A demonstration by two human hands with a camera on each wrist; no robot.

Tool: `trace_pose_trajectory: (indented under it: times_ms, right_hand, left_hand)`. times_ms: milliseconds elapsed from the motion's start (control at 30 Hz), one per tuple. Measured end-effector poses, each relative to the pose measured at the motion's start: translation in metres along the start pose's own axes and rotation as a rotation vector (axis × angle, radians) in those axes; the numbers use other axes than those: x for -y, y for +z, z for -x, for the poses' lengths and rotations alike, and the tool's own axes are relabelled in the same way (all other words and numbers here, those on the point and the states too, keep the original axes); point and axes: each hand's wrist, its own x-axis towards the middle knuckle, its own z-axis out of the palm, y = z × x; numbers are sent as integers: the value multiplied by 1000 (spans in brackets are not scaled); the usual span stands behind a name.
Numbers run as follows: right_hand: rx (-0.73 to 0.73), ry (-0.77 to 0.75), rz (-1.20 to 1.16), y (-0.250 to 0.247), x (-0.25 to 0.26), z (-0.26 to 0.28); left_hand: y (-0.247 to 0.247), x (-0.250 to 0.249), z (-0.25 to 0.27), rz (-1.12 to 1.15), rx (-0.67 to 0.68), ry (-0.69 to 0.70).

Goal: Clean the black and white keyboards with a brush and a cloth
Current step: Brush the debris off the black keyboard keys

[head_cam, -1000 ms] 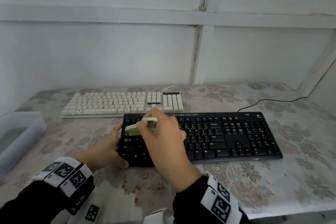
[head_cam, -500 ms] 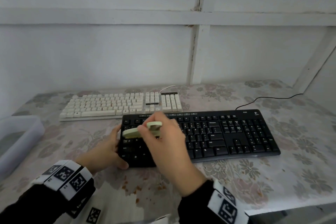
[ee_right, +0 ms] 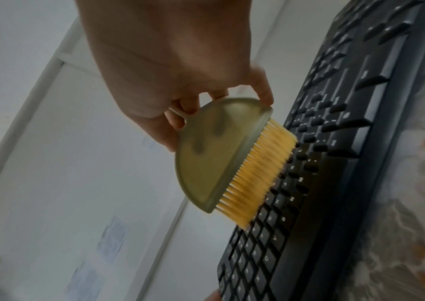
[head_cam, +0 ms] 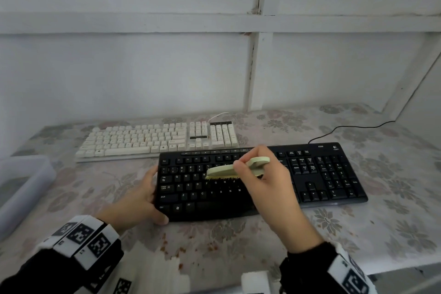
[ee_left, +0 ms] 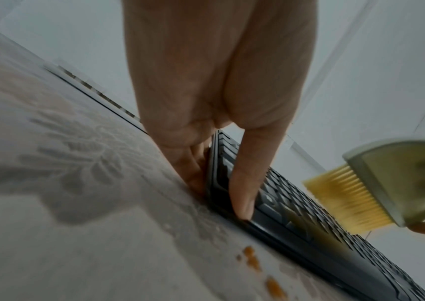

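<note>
Floral table [head_cam: 358,234]: black keyboard [head_cam: 334,174], white keyboard [head_cam: 133,141].

1. The right hand [head_cam: 269,188] covers the middle keys of the black keyboard [head_cam: 334,174].
2. The brush [ee_right: 221,160] bristles are motion-blurred in both wrist views.
3. The clear bin [head_cam: 21,186] is cut off by the head view's left edge.
4. White keyboard [head_cam: 155,141] legends are too small to read.

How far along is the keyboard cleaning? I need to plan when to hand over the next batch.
Early. Nothing looks finished. In hand: the right hand holds the brush with its bristles on the middle letter keys of the black keyboard, while the left hand grips its left end. Left: the rest of the black keys, the untouched white keyboard, and all wiping; no cloth is clearly visible.
</note>
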Motion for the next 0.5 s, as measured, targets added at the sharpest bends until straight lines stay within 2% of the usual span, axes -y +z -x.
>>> trace_pose_trajectory:
  times_ms: [133, 267, 333, 433, 500]
  right_hand:
    - [27, 9, 103, -16, -11, -3]
    - [-82, -12, 167, -39, -21, -6]
    - [-105, -44, 123, -41, -19, -4]
    - [-29, -54, -10, -34, -19, 0]
    - [-8, -36, 14, -33, -26, 1]
  left_hand:
    - [0, 0, -1, 7, 4, 17]
    - [0, 0, 0, 14, 5, 19]
    - [1, -1, 0, 11, 6, 15]
    - [1, -1, 0, 20, -3, 5]
    - [1, -1, 0, 32, 3, 1]
